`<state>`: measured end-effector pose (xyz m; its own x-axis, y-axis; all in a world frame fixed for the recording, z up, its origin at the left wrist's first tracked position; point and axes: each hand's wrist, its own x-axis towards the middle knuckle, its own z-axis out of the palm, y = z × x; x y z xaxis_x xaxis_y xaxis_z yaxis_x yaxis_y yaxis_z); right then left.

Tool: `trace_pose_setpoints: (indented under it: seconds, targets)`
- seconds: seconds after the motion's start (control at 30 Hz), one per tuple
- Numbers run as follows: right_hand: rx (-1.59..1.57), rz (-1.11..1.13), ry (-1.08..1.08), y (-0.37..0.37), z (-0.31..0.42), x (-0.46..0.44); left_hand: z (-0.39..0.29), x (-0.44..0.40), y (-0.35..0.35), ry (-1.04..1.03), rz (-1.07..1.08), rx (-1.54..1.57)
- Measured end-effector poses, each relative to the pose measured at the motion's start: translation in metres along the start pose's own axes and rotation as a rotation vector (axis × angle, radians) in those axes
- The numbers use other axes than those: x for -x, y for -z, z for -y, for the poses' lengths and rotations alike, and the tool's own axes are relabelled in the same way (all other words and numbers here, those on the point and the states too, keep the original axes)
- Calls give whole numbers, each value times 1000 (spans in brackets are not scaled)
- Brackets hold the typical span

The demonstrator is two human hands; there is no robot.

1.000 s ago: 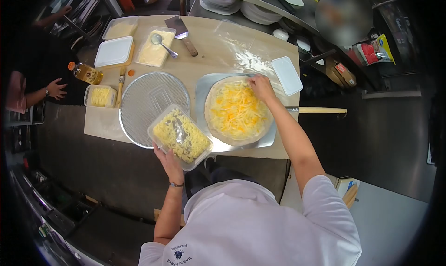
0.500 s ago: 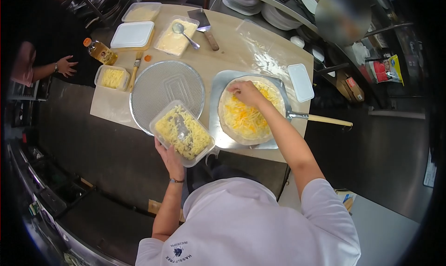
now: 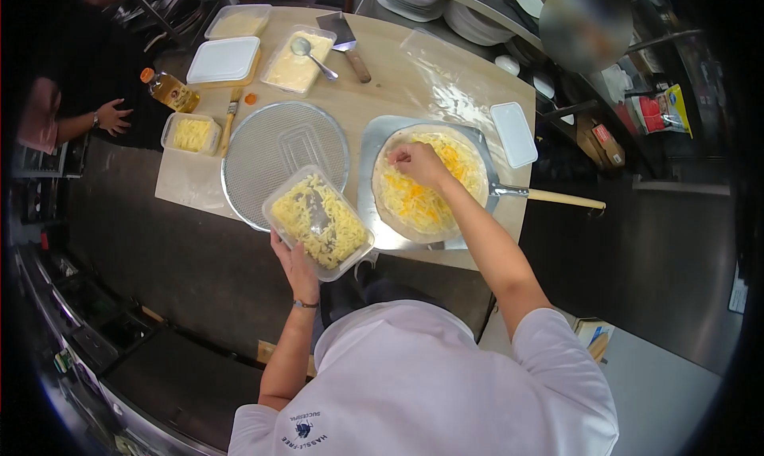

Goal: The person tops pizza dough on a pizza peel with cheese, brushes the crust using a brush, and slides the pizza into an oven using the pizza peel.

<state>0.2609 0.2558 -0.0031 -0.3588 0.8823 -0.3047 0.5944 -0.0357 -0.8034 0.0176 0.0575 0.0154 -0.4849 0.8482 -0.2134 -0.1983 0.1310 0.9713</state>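
Note:
My left hand [image 3: 298, 270] holds a clear plastic container [image 3: 318, 224] of shredded pale cheese, tilted at the table's front edge and overlapping a round mesh screen [image 3: 267, 157]. My right hand [image 3: 418, 164] is over the upper left part of a round pizza dough [image 3: 406, 227] topped with white and orange shredded cheese. Its fingers are bent together, and whatever is between them is too small to make out. Under the dough lies a metal peel [image 3: 368, 150] with a wooden handle pointing right.
Tubs [image 3: 225, 60], a tub with a spoon [image 3: 290, 72], a scraper [image 3: 347, 45], an oil bottle [image 3: 169, 91], a brush [image 3: 231, 120] and a small cheese tub [image 3: 192, 134] stand behind and left. A white lid [image 3: 514, 134] lies right. Another person's hand [image 3: 113, 117] is at far left.
My right hand has moved from the dough's upper right edge to its upper left part. My left hand still holds the container. The whole view has shifted somewhat.

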Motion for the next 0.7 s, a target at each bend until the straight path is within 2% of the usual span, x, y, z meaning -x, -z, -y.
trace_pose_setpoints:
  seconds: [0.1,0.17,0.2,0.27,0.33,0.43,0.47,0.53,0.63,0.67,0.7]
  targets:
    - [43,-7,-12,5,12,21,3,-3,-2,-9,24,-5]
    - [126,-210,-30,10,12,35,7,-4,1,-13,32,-10]
    - [123,-213,-36,11,9,41,6,-4,0,-17,27,-75]
    - [498,-164,127,16,2,55,8,-5,-3,-20,44,-136]
    - [102,-345,99,6,36,70,17,-6,-7,-49,70,-100]
    - [-83,-121,329,-45,85,95,4,2,-29,30,142,-68]
    - [227,-43,470,-67,86,96,5,5,-35,29,161,-69]
    - [538,-100,333,-101,88,102,12,10,-43,-15,176,-28]
    - [554,-223,301,-117,82,111,24,5,-43,54,143,-22]
    - [550,-225,296,-117,76,113,28,5,-42,56,148,-27]
    - [523,-124,309,-114,71,116,29,6,-42,41,126,-50]
